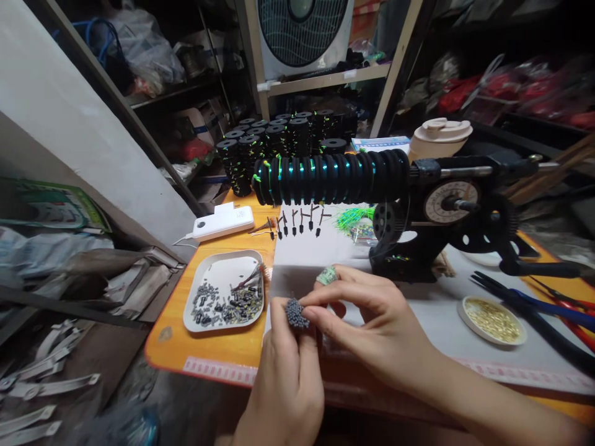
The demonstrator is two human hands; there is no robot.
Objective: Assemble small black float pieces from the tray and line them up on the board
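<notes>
My left hand (290,371) is closed around a bunch of tiny dark grey bead-like pieces (296,313), whose rounded ends show at the top of the fist. The right hand (372,313) meets it from the right, thumb and index finger pinched at the bunch's edge. Whatever lies between those fingertips is too small to make out. Green patterned tape (327,275) wraps one right finger. Left of the hands, a white tray (189,313) holds loose grey, black and yellowish small parts. Beyond them, a hand-cranked winder (446,204) carries a row of black foam spools (332,179) wound with line.
Small black pieces on stems (302,221) lie on the white sheet beside green strands (356,218). Pliers (525,303) and a dish of gold-coloured bits (493,319) sit at right. A white power bank (223,223), stacked spools (279,136) and a lidded cup (439,139) stand farther back.
</notes>
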